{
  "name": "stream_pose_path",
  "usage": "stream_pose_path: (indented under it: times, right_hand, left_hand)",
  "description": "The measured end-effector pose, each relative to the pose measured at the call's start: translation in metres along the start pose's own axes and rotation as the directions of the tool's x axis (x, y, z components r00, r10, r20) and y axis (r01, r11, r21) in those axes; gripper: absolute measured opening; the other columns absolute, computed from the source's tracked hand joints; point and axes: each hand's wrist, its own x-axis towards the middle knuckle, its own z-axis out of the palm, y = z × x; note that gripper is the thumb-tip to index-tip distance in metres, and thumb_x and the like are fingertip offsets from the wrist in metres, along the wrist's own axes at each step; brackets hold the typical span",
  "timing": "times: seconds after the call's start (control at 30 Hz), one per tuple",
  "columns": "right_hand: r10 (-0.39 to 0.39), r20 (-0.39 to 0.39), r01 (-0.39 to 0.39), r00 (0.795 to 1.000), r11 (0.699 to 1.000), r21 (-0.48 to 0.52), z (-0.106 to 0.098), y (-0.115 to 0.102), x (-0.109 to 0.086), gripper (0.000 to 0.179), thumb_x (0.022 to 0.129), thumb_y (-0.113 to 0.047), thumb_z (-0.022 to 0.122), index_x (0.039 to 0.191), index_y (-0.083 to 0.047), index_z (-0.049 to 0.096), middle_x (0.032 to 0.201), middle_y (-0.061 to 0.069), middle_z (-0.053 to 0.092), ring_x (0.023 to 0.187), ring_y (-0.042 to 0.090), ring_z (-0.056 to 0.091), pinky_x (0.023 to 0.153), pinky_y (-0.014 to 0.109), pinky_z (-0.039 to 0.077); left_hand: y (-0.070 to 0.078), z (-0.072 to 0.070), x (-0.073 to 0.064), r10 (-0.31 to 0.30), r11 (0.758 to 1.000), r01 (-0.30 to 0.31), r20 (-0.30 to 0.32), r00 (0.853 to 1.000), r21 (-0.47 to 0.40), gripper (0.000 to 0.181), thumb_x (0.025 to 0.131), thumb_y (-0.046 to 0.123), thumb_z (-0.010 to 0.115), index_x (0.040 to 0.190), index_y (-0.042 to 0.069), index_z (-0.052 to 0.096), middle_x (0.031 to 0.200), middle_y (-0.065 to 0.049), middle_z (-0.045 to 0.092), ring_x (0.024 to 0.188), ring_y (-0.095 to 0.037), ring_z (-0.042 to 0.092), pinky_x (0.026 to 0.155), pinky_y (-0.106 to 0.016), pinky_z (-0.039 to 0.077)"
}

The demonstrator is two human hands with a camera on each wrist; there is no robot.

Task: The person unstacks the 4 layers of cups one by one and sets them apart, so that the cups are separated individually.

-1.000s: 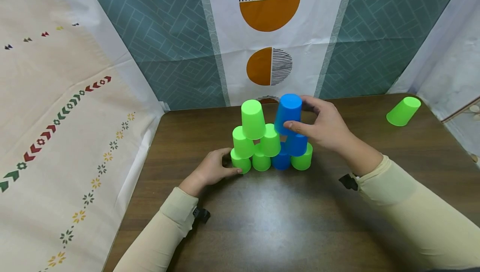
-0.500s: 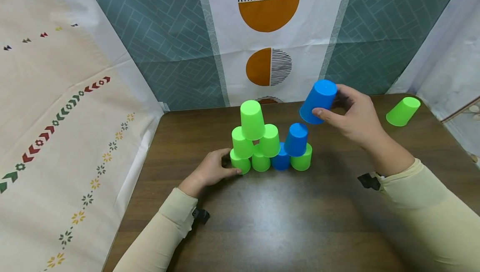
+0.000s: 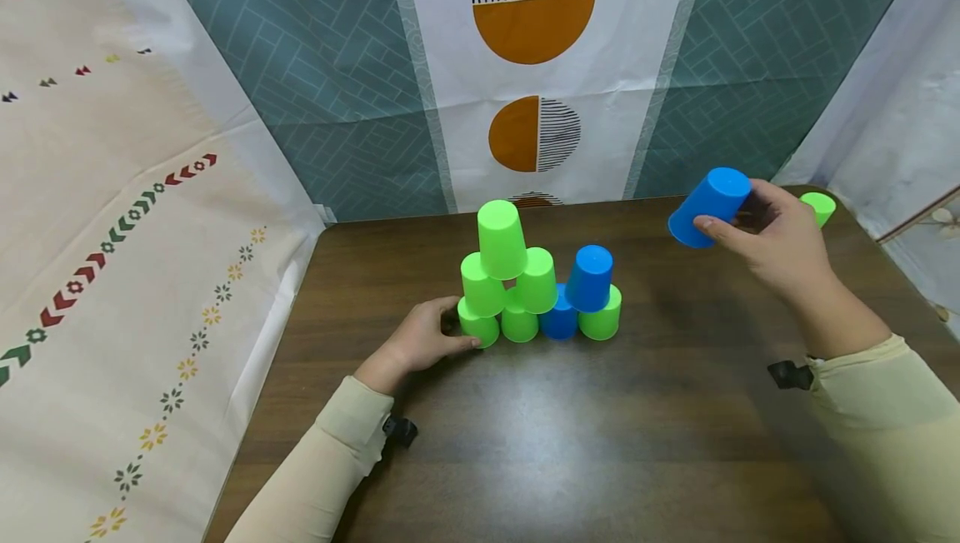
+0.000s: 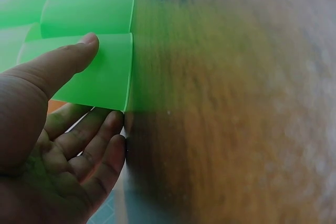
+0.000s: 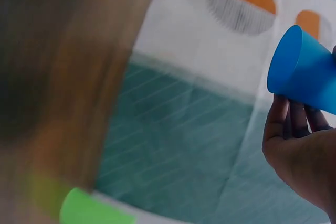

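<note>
Cups [image 3: 502,239] stand mouth-down on the brown table [image 3: 570,443] in front of me, eight of them stepped up in three rows. Nearest, my left hand [image 3: 416,335] grips the corner green cup [image 3: 477,325], thumb on the near side and fingers behind, I'd say to steady that end. Four sit along the bottom, three green and one blue; three above, two green and one blue; a single green one tops them. Each upper one straddles two beneath, so they share its weight. Well apart from the left, my right hand [image 3: 783,239] holds a raised blue cup [image 3: 708,210] between thumb and fingers, tilted mouth down and left, probably so it stays clear of the others. Farther off, partly behind that hand, is a lone green cup [image 3: 819,206]. That makes seven green, three blue. Patterned cloth [image 3: 637,35] hangs beyond.
</note>
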Motion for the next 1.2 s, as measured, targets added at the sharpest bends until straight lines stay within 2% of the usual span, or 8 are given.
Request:
stream_pose_path:
  times: [0.27, 0.43, 0.57, 0.7, 0.8, 0.9, 1.03, 1.2]
  right_hand:
    - [0.137, -0.050, -0.142, 0.989, 0.981, -0.129, -0.031, 0.049, 0.000, 0.066, 0.093, -0.034, 0.083, 0.143, 0.000, 0.056, 0.108, -0.020, 0.057, 0.089, -0.013, 0.057, 0.072, 0.002, 0.046]
    - [0.241, -0.049, -0.246, 0.969, 0.942, -0.227, -0.048, 0.073, -0.003, 0.080, 0.094, -0.047, 0.077, 0.150, 0.003, 0.049, 0.128, 0.014, 0.062, 0.085, -0.008, 0.050, 0.063, 0.003, 0.043]
    - [0.326, -0.013, -0.317, 0.945, 0.909, -0.271, -0.061, 0.091, -0.006, 0.095, 0.096, -0.054, 0.072, 0.159, 0.006, 0.034, 0.145, 0.038, 0.049, 0.101, 0.018, 0.063, 0.058, 0.005, 0.040]
    - [0.399, -0.019, -0.385, 0.917, 0.872, -0.303, -0.069, 0.107, -0.009, 0.104, 0.096, -0.061, 0.067, 0.161, 0.008, 0.025, 0.150, 0.042, 0.041, 0.124, 0.051, 0.058, 0.086, 0.044, 0.061]
    - [0.428, -0.059, -0.424, 0.902, 0.850, -0.312, -0.073, 0.119, -0.012, 0.104, 0.096, -0.062, 0.065, 0.161, 0.009, 0.023, 0.151, 0.043, 0.039, 0.131, 0.062, 0.045, 0.101, 0.076, 0.041]
    - [0.416, -0.092, -0.422, 0.905, 0.844, -0.332, -0.078, 0.129, -0.013, 0.099, 0.098, -0.057, 0.066, 0.158, 0.011, 0.027, 0.148, 0.043, 0.043, 0.130, 0.060, 0.047, 0.086, 0.051, 0.059]
    - [0.402, -0.116, -0.414, 0.908, 0.827, -0.380, -0.086, 0.140, -0.015, 0.093, 0.099, -0.052, 0.066, 0.153, 0.016, 0.033, 0.141, 0.043, 0.047, 0.126, 0.057, 0.049, 0.066, 0.024, 0.042]
    - [0.414, -0.135, -0.431, 0.900, 0.803, -0.411, -0.093, 0.149, -0.020, 0.089, 0.101, -0.050, 0.063, 0.149, 0.019, 0.033, 0.139, 0.045, 0.044, 0.127, 0.059, 0.045, 0.095, 0.068, 0.048]
  left_hand:
    - [-0.001, 0.000, 0.000, 0.008, 1.000, -0.008, -0.001, 1.000, 0.010, 0.065, 0.087, 0.031, 0.090, 0.141, 0.009, 0.063, 0.129, -0.002, 0.069, 0.120, -0.022, 0.065, 0.102, -0.044, 0.053]
    - [-0.001, 0.000, 0.000, 0.010, 1.000, -0.010, -0.001, 1.000, 0.014, 0.064, 0.086, 0.031, 0.090, 0.141, 0.009, 0.063, 0.129, -0.002, 0.069, 0.120, -0.021, 0.064, 0.103, -0.044, 0.053]
    - [-0.001, 0.000, 0.000, 0.011, 1.000, -0.011, -0.002, 1.000, 0.011, 0.065, 0.086, 0.032, 0.090, 0.141, 0.009, 0.063, 0.130, -0.003, 0.069, 0.121, -0.022, 0.064, 0.104, -0.045, 0.052]
    - [-0.003, 0.000, 0.000, 0.018, 1.000, -0.018, 0.000, 1.000, 0.010, 0.066, 0.087, 0.032, 0.090, 0.142, 0.010, 0.063, 0.131, -0.002, 0.068, 0.123, -0.022, 0.063, 0.105, -0.045, 0.051]
    - [-0.003, -0.001, 0.000, 0.023, 1.000, -0.023, 0.001, 1.000, 0.012, 0.066, 0.087, 0.032, 0.090, 0.142, 0.010, 0.063, 0.132, -0.002, 0.068, 0.125, -0.022, 0.063, 0.106, -0.045, 0.051]
    - [-0.003, -0.001, -0.001, 0.024, 1.000, -0.024, 0.000, 1.000, 0.009, 0.066, 0.086, 0.032, 0.090, 0.142, 0.010, 0.063, 0.132, -0.002, 0.068, 0.125, -0.022, 0.063, 0.106, -0.045, 0.051]
    - [-0.002, -0.001, -0.002, 0.025, 1.000, -0.025, 0.003, 1.000, 0.003, 0.065, 0.086, 0.031, 0.090, 0.142, 0.011, 0.063, 0.131, -0.002, 0.068, 0.124, -0.022, 0.063, 0.105, -0.045, 0.051]
    - [-0.004, 0.000, -0.002, 0.035, 0.999, -0.035, 0.005, 0.999, -0.002, 0.065, 0.086, 0.032, 0.090, 0.142, 0.011, 0.063, 0.131, -0.002, 0.068, 0.124, -0.022, 0.063, 0.105, -0.045, 0.051]
